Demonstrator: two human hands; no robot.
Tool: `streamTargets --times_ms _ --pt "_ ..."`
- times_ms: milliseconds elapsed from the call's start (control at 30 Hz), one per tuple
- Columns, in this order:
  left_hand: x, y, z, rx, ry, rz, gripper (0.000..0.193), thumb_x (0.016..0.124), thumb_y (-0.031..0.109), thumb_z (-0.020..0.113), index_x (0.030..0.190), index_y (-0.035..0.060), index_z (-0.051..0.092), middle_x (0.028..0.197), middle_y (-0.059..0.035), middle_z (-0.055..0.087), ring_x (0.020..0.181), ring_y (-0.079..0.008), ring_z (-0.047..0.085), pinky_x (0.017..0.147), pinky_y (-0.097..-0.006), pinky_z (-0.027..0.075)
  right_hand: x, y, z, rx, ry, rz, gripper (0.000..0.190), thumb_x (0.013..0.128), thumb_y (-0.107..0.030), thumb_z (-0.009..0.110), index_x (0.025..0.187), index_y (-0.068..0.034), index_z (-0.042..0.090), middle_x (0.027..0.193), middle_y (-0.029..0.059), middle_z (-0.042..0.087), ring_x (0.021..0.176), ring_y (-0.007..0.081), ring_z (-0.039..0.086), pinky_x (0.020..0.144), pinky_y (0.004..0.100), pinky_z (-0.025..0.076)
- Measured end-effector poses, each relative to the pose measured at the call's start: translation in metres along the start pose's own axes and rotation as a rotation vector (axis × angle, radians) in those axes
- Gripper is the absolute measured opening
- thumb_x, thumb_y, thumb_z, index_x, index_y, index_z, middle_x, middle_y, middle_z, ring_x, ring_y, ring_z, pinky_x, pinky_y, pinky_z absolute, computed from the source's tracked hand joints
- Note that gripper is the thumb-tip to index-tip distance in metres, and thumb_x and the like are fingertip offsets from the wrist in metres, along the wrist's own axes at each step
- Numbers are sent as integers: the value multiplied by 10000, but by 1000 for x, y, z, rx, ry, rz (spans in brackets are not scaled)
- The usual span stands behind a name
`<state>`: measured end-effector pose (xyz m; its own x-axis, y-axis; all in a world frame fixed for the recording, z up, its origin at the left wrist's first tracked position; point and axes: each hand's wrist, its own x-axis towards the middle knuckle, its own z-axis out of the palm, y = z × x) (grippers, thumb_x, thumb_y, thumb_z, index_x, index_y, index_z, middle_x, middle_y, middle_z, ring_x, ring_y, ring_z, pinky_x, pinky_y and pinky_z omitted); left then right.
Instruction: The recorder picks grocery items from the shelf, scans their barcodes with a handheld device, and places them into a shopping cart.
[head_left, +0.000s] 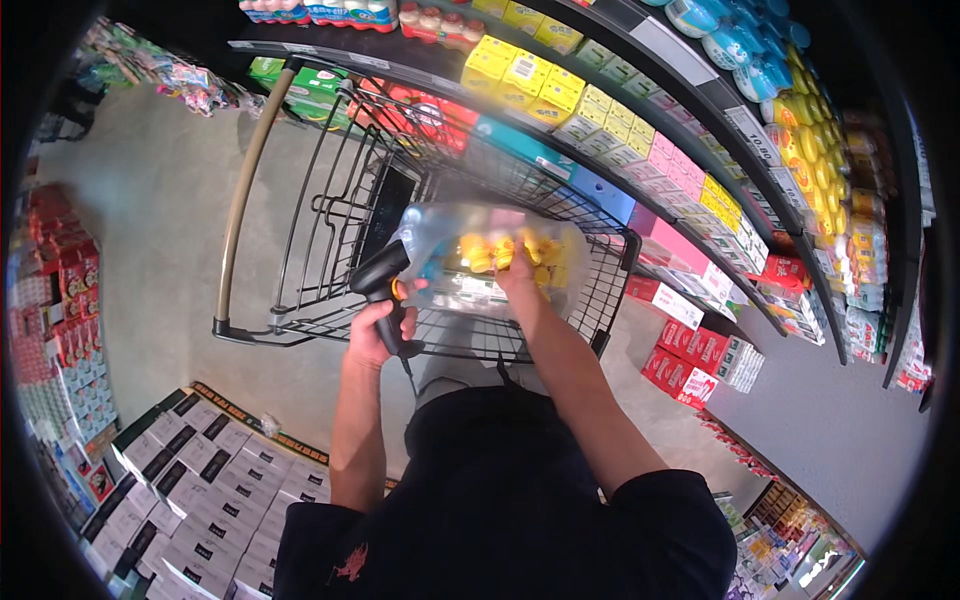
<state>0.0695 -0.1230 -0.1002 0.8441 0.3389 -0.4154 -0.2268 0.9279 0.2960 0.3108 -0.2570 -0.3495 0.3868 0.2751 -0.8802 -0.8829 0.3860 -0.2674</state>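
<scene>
My left hand (379, 322) is wrapped around the grip of a black handheld barcode scanner (382, 281), whose head points at a clear plastic tub (442, 225) in the shopping cart. My right hand (517, 274) reaches over the tub and its fingers touch yellow-capped small bottles (487, 251); whether they grip one cannot be told. The tub is translucent and blurred, with bluish items at its left side. Around it stands the black wire shopping cart (322, 206), with a tan handle bar at the left. A cord hangs from the scanner's base.
Beyond the cart runs a store shelf (420, 71) with yellow drink cartons (525, 79) and bottle packs. Red and white boxes (686, 360) stand on the floor at the right. Stacked white cartons (232, 495) lie at lower left, and red packs (71, 285) at far left.
</scene>
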Motion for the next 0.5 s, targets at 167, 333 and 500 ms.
streamTargets --times_ms 167,333,500 --pt "-11 2 -4 4 42 14 347 774 198 649 1046 29 514 1268 -175 463 595 -160 467 483 -281 409 -35 9 36 61 -175 -38 332 980 -337 484 1247 -145 520 1189 48 591 1089 261 572 952 446 487" --pt "-10 2 0 13 51 -14 347 772 195 652 1043 28 515 1264 -173 463 595 -156 462 476 -275 408 -27 5 21 184 -298 -79 321 997 -201 456 1308 -121 471 1251 63 564 1120 238 564 948 394 495" --pt "-10 1 1 4 56 -26 323 772 188 647 1031 31 538 1252 -174 465 598 -166 485 485 -291 406 -4 -1 5 195 -267 -144 268 981 -192 506 1234 -105 513 1200 63 587 1041 195 601 885 329 531"
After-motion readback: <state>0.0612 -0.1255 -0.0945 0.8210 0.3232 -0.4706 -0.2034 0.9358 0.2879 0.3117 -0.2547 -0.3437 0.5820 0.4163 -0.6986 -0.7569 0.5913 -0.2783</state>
